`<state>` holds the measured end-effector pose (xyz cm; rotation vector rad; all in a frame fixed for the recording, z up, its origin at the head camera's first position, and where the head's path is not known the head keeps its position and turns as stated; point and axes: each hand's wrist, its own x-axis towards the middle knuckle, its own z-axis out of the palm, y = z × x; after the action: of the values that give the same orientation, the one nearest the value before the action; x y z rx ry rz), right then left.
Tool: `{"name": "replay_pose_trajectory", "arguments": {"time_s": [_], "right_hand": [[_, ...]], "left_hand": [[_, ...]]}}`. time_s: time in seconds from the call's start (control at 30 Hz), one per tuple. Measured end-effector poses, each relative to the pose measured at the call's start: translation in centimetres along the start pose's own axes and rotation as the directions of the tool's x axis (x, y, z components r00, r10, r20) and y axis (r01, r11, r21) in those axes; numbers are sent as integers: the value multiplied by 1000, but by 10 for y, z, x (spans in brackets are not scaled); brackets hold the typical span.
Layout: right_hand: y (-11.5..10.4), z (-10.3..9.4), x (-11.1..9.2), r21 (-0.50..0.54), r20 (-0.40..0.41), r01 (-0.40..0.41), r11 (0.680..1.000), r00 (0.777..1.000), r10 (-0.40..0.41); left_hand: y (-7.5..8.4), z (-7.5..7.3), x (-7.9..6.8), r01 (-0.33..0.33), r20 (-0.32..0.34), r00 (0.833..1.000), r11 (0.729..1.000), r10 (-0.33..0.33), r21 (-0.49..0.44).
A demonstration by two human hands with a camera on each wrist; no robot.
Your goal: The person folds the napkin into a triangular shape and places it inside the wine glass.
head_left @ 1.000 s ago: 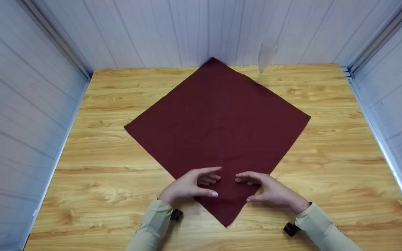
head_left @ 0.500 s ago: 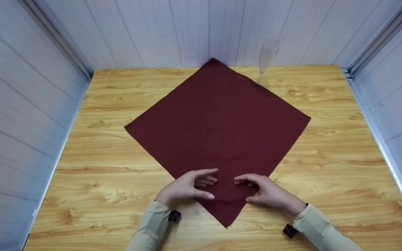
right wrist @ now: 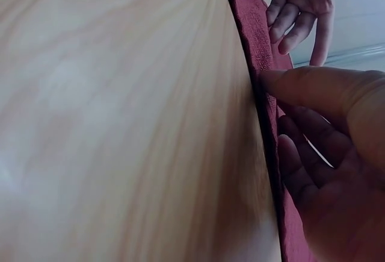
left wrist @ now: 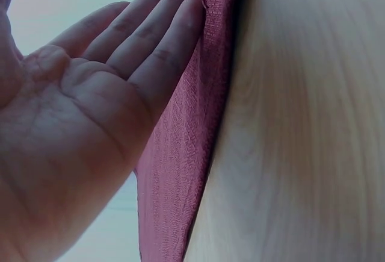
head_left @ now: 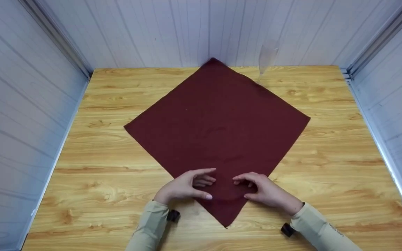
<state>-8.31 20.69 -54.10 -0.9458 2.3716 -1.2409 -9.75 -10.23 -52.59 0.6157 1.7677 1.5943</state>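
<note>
A dark red cloth napkin lies flat like a diamond, one corner pointing at the person. Over its near part, the left hand has its fingers extended and its thumb apart from them. Facing it from the other side, the right hand bends its fingers loosely, thumb near the napkin's lower right edge. Neither hand grips anything. In the left wrist view the fingertips are at the cloth; contact is unclear. The right wrist view puts the right thumb at the cloth's edge.
Behind the napkin's upper right edge stands a clear champagne flute, its base partly hidden. The wood-grain table is bounded by a pale back wall and side walls.
Both hands have drifted slightly left over the napkin. The right thumb has risen a little towards the cloth. Napkin and flute stay in place.
</note>
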Motion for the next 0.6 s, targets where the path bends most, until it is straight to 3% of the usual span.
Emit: {"name": "replay_pose_trajectory", "arguments": {"time_s": [0.2, 0.6], "right_hand": [[1, 1, 3, -33, -22, 13, 999, 1000, -14], [-3, 1, 16, -25, -50, -71, 997, 996, 70]], "left_hand": [[0, -1, 0, 4, 3, 1000, 1000, -4, -7], [-4, -3, 1, -8, 7, 1000, 1000, 8, -27]]}}
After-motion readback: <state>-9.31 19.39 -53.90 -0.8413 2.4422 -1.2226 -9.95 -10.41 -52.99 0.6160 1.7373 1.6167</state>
